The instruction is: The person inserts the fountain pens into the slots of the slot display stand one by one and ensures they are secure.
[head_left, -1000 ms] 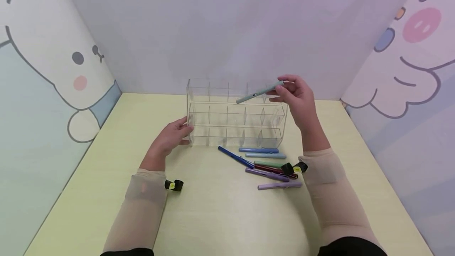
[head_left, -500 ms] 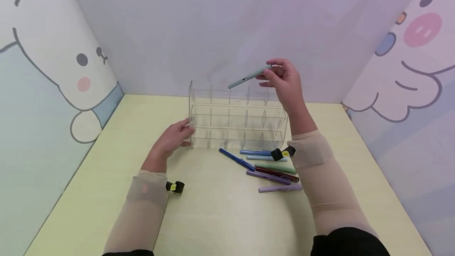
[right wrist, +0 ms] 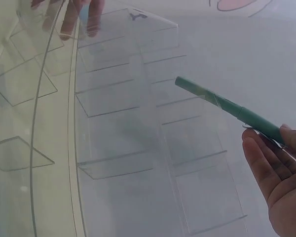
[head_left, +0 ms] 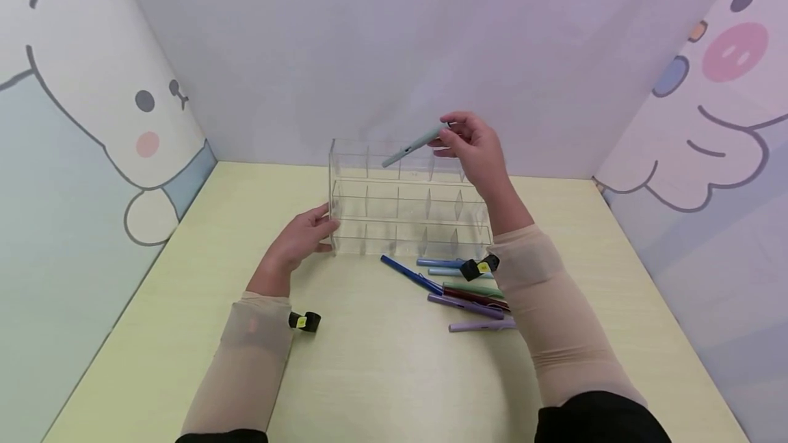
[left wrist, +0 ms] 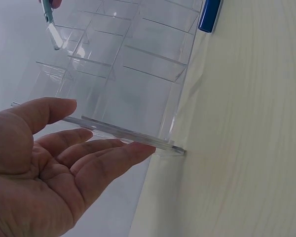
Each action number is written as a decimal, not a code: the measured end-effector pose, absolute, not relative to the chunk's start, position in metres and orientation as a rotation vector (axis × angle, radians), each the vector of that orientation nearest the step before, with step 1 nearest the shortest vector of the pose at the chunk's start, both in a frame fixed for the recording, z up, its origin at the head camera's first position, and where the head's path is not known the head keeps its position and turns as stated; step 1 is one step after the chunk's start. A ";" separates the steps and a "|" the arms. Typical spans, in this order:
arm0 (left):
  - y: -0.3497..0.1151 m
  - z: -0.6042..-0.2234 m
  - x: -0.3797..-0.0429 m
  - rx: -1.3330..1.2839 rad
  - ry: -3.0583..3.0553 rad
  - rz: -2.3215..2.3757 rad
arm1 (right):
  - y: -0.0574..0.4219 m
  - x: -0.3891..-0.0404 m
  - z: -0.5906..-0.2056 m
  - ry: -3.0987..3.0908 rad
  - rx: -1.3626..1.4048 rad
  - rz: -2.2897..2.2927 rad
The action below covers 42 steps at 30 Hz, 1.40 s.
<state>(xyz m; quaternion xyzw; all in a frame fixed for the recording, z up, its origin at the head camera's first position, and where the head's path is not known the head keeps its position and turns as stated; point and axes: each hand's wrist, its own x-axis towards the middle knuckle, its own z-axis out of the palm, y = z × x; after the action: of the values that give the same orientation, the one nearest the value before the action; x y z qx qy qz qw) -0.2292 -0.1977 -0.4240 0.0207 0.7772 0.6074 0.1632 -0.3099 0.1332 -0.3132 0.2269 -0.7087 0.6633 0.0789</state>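
Note:
In the head view a clear acrylic pen rack with tiered compartments stands on the table. My left hand holds its left side panel, the thumb over the front edge and the fingers along the outside, also visible in the left wrist view. My right hand pinches a pale green-blue pen near its clip end, above the rack's back row. The pen slants, its free end lower and pointing left. The right wrist view shows this pen between thumb and fingers, with the rack's dividers beside it.
Several pens lie in front of the rack: a dark blue pen, a light blue pen, a green pen, a dark red pen, a purple pen and a lilac pen. A wall stands behind.
My right hand has moved left with the pen, rising and then dipping slightly, and the pen tilts more steeply. The left hand stays on the rack.

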 end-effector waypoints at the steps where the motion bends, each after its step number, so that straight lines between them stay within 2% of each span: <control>1: -0.198 -0.424 -0.230 0.058 2.216 1.733 | 0.132 -0.310 -0.314 -2.135 0.682 1.976; 32: -0.195 -0.417 -0.228 0.031 2.211 1.716 | 0.123 -0.307 -0.307 -2.486 0.659 1.742; 42: -0.194 -0.420 -0.229 0.048 2.200 1.722 | 0.142 -0.297 -0.297 -2.505 0.643 1.627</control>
<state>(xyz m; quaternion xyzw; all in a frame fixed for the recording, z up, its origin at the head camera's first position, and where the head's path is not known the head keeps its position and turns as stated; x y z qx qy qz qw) -0.2292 -0.1939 -0.4203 0.0170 0.7755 0.6071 0.1727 -0.2970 0.1415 -0.2967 0.2104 -0.8191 0.5319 0.0432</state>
